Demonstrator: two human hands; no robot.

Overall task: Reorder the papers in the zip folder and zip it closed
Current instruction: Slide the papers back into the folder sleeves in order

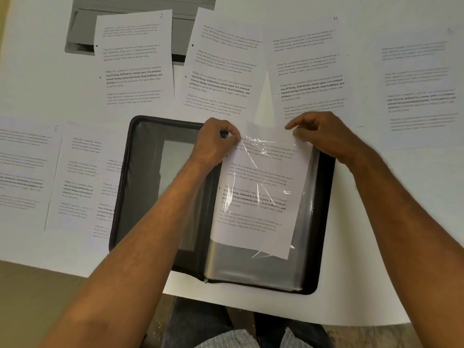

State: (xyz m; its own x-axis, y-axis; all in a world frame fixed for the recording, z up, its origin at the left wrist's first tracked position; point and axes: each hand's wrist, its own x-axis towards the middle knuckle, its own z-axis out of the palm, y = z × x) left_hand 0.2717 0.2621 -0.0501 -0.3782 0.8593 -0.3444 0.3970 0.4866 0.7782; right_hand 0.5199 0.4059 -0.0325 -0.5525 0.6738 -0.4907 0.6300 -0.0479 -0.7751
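- Folder (140, 187), black zip type, lies open flat on the white table (376, 222), directly beneath both hands; its near edge sits close to the table's near edge.
- One printed sheet (258, 197) sits tilted on the folder's right half, partly inside a clear plastic sleeve (251, 267); the sheet's top edge sticks up past the folder's far edge.
- Left hand (213, 141): fingers curled, pinching the sheet's or sleeve's upper left corner; which of the two it grips, cannot tell. Forearm crosses the folder's left half diagonally.
- Right hand (319, 134): fingers curled, thumb and forefinger pinching at the sheet's upper right corner. Forearm runs off over the folder's right edge.
- Beyond the hands: loose pages (135, 59) spread in a row, several overlapping at their edges, the nearest touching the sheet's top.
- Left of the left arm: more pages, one tucked under the folder's left edge.
- Right of the right arm: bare table, open room.
- Grey tray (80, 33) at far left, under one page.
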